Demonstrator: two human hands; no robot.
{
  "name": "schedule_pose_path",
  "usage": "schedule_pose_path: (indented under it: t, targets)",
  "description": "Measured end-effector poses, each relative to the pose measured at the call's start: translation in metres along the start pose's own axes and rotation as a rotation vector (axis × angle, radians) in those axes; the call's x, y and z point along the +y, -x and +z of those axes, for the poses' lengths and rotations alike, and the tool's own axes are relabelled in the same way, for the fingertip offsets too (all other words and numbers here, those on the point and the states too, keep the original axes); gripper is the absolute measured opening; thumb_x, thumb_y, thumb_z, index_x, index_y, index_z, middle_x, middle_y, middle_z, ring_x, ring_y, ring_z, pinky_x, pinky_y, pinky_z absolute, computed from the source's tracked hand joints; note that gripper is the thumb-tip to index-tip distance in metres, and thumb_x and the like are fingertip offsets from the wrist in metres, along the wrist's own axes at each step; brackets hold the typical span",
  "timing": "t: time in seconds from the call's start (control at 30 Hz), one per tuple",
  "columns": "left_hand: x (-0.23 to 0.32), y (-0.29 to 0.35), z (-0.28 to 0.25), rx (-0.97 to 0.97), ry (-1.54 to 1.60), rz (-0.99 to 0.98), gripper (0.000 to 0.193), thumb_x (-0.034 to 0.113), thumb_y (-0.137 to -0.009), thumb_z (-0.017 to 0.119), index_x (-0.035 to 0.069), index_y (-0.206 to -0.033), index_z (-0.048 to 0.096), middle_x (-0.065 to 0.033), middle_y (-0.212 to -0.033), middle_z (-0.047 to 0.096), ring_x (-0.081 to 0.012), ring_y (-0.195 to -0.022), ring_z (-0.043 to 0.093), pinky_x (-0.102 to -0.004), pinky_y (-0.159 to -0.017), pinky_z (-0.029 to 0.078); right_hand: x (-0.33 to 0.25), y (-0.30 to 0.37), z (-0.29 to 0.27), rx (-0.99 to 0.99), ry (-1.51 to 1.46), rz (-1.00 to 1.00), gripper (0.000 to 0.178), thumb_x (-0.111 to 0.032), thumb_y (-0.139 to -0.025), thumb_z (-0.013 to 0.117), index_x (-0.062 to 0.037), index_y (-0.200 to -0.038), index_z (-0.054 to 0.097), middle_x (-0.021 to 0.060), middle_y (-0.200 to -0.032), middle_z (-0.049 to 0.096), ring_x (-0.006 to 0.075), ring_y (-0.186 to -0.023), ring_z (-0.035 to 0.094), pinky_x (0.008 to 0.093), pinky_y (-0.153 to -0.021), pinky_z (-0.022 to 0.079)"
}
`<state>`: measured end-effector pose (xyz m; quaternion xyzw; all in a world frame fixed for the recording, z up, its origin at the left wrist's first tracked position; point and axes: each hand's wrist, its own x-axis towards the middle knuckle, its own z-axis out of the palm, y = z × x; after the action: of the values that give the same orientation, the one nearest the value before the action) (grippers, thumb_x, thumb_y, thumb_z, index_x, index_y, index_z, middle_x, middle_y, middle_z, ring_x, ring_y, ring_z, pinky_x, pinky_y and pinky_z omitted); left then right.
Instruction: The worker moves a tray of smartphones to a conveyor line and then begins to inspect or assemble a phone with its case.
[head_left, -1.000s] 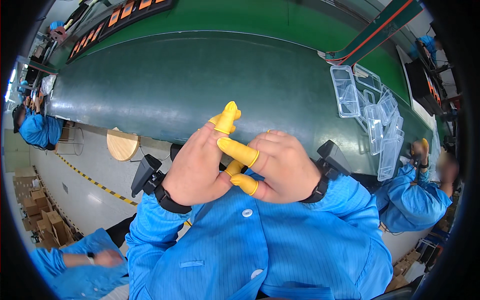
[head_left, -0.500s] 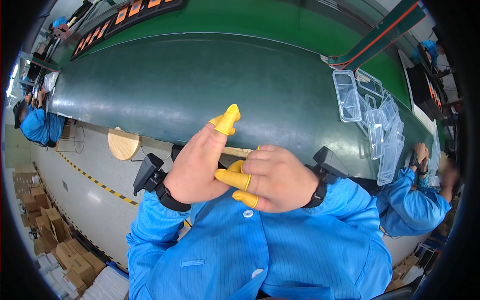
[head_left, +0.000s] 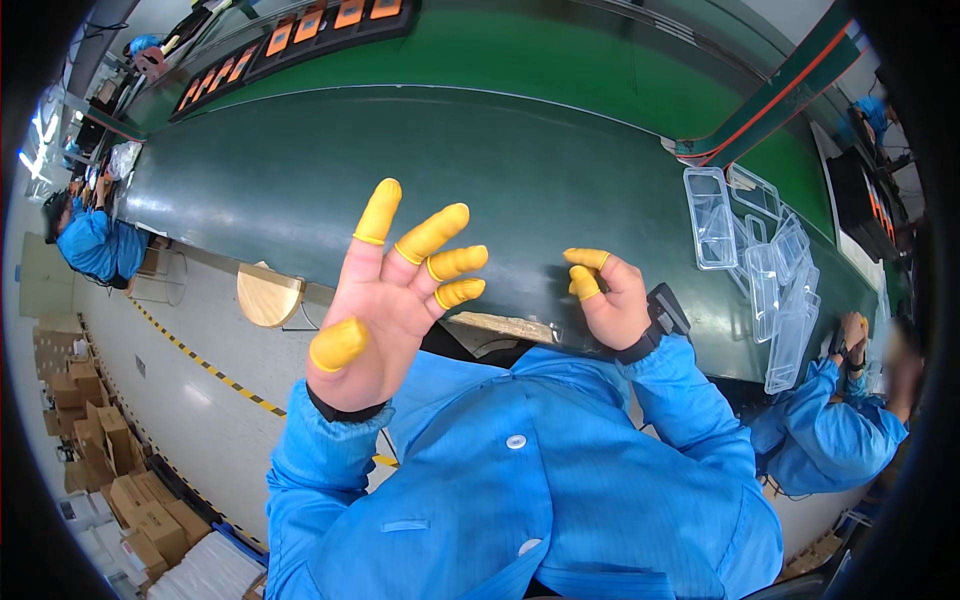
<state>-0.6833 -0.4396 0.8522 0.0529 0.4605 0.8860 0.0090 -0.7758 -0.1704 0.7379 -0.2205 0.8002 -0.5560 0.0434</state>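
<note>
My left hand (head_left: pixel 375 320) is raised, palm turned up and fingers spread, in front of the table's near edge. Yellow finger cots (head_left: pixel 432 232) cover its fingertips and thumb, and it holds nothing. Over the near edge of the dark green table (head_left: pixel 400 150) is my right hand (head_left: pixel 618 305). Two of its digits, also in yellow finger cots (head_left: pixel 586 258), point left with a small gap between them; nothing shows there. The rest of its fingers are hidden. A black device on a wrist strap (head_left: pixel 665 312) sits at my right wrist.
Clear plastic trays (head_left: pixel 765 285) lie heaped at the table's right end, near a green post (head_left: pixel 770 95). A co-worker in blue (head_left: pixel 835 425) sits at the right, another (head_left: pixel 95 245) at the far left. A wooden stool (head_left: pixel 268 295) stands left of me; cardboard boxes (head_left: pixel 150 515) are stacked lower left.
My hands were together, the right one's fingers against the left. Now they are apart: the left has turned palm up and spread its fingers, while the right has moved right and away from me.
</note>
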Motion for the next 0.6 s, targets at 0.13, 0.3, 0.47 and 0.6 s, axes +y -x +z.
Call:
schedule_pose_path:
  t: [0.13,0.3,0.47,0.6]
  targets:
    - [0.003,0.003,0.004,-0.031,0.123,0.108,0.113,0.061,-0.087,0.066,0.014,-0.162,-0.003,-0.0248,-0.164,0.017,-0.0416,-0.144,0.036,-0.0567,-0.116,0.033,0.033,0.008,0.009,0.085,-0.063,0.093,0.019,-0.002,-0.092,0.065,-0.0019,-0.11,0.071,0.0107,-0.093,0.075,0.0169,-0.08,0.07,0.0294,-0.073,0.055]
    - [0.008,-0.002,0.008,-0.019,0.251,0.225,0.109,0.063,-0.09,0.06,0.015,-0.162,-0.006,-0.0204,-0.168,0.006,-0.0396,-0.151,0.026,-0.0648,-0.118,0.022,0.034,0.001,0.011,0.083,-0.101,0.104,0.019,-0.002,-0.093,0.064,-0.0009,-0.11,0.071,0.0098,-0.091,0.074,0.0145,-0.076,0.068,0.0277,-0.071,0.055]
    - [0.014,-0.011,0.01,0.004,0.285,0.309,0.107,0.064,-0.09,0.058,0.014,-0.163,-0.001,-0.0197,-0.168,0.007,-0.0383,-0.152,0.022,-0.0659,-0.119,0.019,0.032,-0.008,0.012,0.077,-0.089,0.112,0.018,-0.002,-0.094,0.064,-0.0009,-0.11,0.071,0.0087,-0.09,0.073,0.0132,-0.076,0.068,0.0269,-0.071,0.054]
    - [0.007,-0.016,-0.008,0.082,0.015,0.324,0.103,0.064,-0.091,0.058,0.003,-0.161,0.011,-0.0235,-0.163,0.024,-0.0376,-0.148,0.031,-0.0622,-0.119,0.023,0.032,-0.009,0.011,0.065,-0.082,0.129,0.019,-0.003,-0.094,0.064,-0.0007,-0.111,0.071,0.0088,-0.089,0.073,0.0131,-0.076,0.068,0.0269,-0.07,0.054]
